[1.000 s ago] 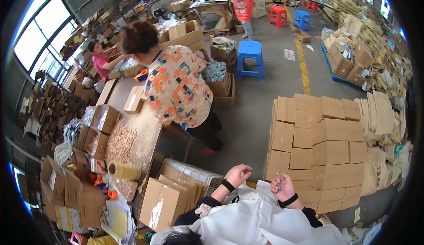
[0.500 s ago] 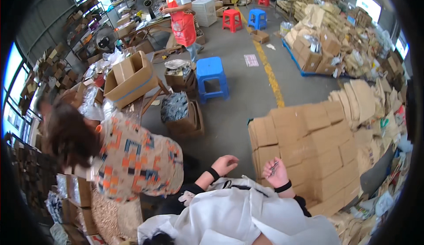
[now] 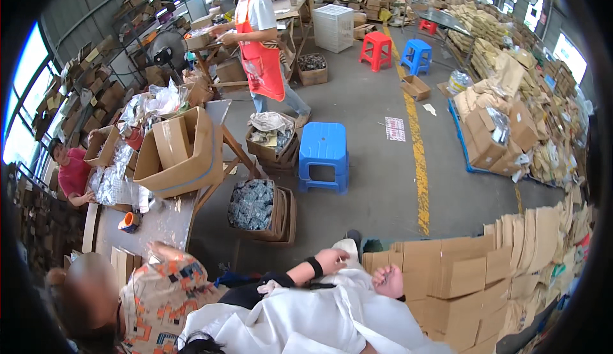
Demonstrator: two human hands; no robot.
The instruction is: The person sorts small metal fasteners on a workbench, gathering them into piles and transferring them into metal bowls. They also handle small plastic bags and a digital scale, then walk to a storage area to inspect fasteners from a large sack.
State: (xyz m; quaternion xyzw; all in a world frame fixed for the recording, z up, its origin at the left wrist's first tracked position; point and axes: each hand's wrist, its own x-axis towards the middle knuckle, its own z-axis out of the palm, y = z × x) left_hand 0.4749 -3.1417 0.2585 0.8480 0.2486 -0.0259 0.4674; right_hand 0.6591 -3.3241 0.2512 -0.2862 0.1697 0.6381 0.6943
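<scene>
My left hand [image 3: 332, 261], with a black band at the wrist, lies low in the head view, its fingers closed on a bunched edge of the white cloth [image 3: 306, 319] that covers my front. My right hand [image 3: 388, 282] is just to its right, fingers curled into a loose fist with nothing visible in it. It sits against the near corner of the stacks of flat cardboard boxes [image 3: 472, 271]. A small gap separates the two hands.
A person in a patterned shirt [image 3: 159, 296] bends close at lower left beside a long table [image 3: 159, 223] bearing an open carton [image 3: 182, 156]. A box of small parts [image 3: 255, 207] and a blue stool [image 3: 324, 156] stand ahead. A person in a red apron [image 3: 262, 47] works farther back.
The view has swung, so the person in the patterned shirt now sits at lower left. My hands have come down from a raised pose onto the white cloth, and the right hand has curled.
</scene>
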